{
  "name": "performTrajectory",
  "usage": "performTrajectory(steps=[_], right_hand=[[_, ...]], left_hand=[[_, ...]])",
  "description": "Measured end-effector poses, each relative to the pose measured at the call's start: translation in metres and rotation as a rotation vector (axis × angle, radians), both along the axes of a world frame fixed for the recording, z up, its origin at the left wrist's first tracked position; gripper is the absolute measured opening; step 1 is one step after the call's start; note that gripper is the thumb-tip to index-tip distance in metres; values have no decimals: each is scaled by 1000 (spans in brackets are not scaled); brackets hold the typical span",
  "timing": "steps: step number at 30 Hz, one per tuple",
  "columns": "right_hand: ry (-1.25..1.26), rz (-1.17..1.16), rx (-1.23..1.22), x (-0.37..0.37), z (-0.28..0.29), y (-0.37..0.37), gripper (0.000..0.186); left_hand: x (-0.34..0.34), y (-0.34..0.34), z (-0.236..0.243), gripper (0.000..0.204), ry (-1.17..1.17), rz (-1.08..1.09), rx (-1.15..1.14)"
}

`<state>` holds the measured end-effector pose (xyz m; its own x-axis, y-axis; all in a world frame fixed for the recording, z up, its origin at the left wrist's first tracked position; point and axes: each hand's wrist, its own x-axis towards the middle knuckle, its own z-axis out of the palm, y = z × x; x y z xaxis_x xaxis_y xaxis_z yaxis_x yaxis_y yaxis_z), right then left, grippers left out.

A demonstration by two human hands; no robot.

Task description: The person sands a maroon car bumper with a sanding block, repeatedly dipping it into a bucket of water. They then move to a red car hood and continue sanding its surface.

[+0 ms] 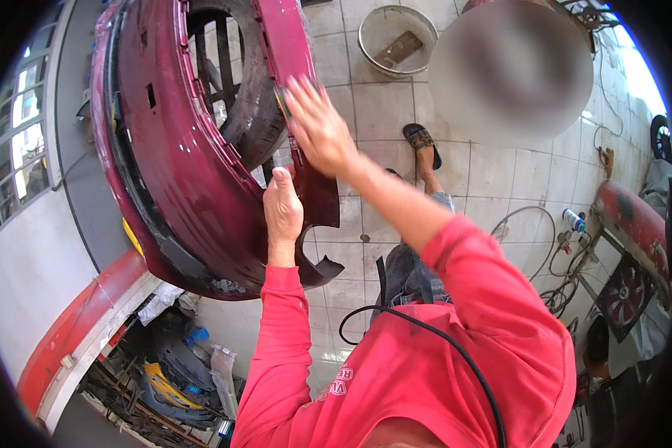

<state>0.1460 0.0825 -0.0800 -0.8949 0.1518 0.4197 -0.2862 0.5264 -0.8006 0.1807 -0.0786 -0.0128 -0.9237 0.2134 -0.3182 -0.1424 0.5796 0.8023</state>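
1. Holding the lower edge of a dark red bumper (179,164), the left hand (282,213) is in the middle of the frame; its fingers are closed around the edge and the thumb points up.
2. The right hand (317,123) is above it, a little to the right, with fingers spread flat on the inner strip of the bumper. It looks blurred, and I cannot tell if it presses something under the palm.
3. The bumper fills the upper left of the frame, curved, with its open side toward the person. A black tyre (250,89) shows through the opening at the top.
4. Both arms wear red sleeves, and a black cable (440,340) runs over the red shirt at the bottom.
5. On the tiled floor (500,179), at the top centre, stands a grey bucket (397,39).
6. Another person's foot in a sandal (423,145) is right of the hands.
7. A red cylinder (635,224) lies at the right edge.
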Motion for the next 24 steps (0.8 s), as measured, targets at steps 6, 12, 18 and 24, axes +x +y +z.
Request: performTrajectory(steps=[6,12,18,24], right_hand=[[-67,68,-63,114,-23,-56,62],[-55,50,49,12,-2,-8,55],[-73,-26,27,4,2,-10,54],[-29,137,-66,47,-29,-19,56]], left_hand=[[-4,-3,-1,95,-133,18,36],[1,-4,-4,96,33,8,-2],[-1,-5,1,95,-77,8,-78],[7,-10,-4,93,57,2,-72]])
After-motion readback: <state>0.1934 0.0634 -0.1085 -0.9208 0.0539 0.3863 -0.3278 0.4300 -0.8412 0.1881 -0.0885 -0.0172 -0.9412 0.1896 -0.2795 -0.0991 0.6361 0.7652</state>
